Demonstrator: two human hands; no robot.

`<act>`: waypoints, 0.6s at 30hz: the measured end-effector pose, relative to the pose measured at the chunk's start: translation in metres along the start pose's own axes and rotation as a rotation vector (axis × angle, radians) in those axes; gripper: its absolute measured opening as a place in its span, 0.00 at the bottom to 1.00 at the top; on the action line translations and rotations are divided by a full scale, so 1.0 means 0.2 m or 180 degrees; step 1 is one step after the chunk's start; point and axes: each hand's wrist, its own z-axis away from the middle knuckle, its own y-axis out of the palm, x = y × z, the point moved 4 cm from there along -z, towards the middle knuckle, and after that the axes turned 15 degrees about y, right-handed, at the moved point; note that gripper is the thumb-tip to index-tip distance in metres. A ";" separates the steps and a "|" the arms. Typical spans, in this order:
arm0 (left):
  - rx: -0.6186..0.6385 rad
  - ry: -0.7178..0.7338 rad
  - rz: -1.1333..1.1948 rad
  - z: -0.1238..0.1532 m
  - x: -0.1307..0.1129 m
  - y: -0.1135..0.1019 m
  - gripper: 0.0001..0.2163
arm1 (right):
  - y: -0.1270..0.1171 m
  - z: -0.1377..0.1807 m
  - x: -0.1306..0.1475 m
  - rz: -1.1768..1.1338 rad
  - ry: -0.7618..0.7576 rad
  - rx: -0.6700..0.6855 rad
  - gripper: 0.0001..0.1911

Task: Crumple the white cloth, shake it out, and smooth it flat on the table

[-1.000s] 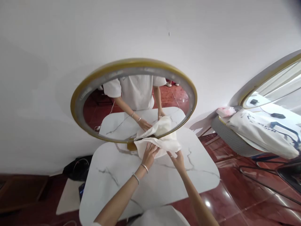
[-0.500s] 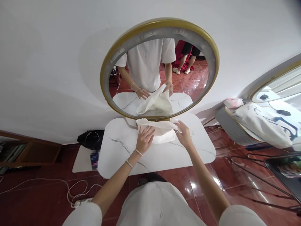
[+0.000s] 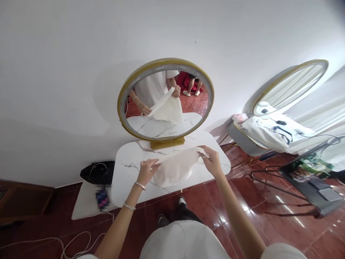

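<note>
A white cloth (image 3: 175, 166) hangs stretched between my two hands above a white marble table (image 3: 126, 180). My left hand (image 3: 147, 171) pinches its left upper corner, fingers closed. On the other side, my right hand (image 3: 212, 160) grips the right upper corner. The cloth is lifted off the tabletop and sags in the middle. Behind it, a round gold-framed mirror (image 3: 165, 100) stands on the table and reflects my hands and the cloth.
A black bag (image 3: 98, 172) lies on the floor by the wall, left of the table. A second round mirror (image 3: 289, 86) and a table with a white printed bag (image 3: 272, 131) stand at the right. Cables trail on the red tiled floor at lower left.
The cloth lay bunched on the table under my hands; now both hands hold its corners and it is lifted and spread out. My view has pulled back from the table.
</note>
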 end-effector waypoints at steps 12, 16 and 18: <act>-0.0363 0.0067 -0.0148 -0.38 -0.33 -0.04 0.18 | -0.55 -0.20 -0.49 -0.0575 0.0540 -0.0171 0.13; -0.0216 -0.0334 0.0231 -0.51 -0.41 0.08 0.20 | -0.72 -0.31 -0.67 -0.0416 0.0467 -0.0156 0.13; -0.0191 -0.0382 0.0285 -0.56 -0.46 0.12 0.21 | -0.77 -0.35 -0.73 -0.0303 0.0293 0.0132 0.10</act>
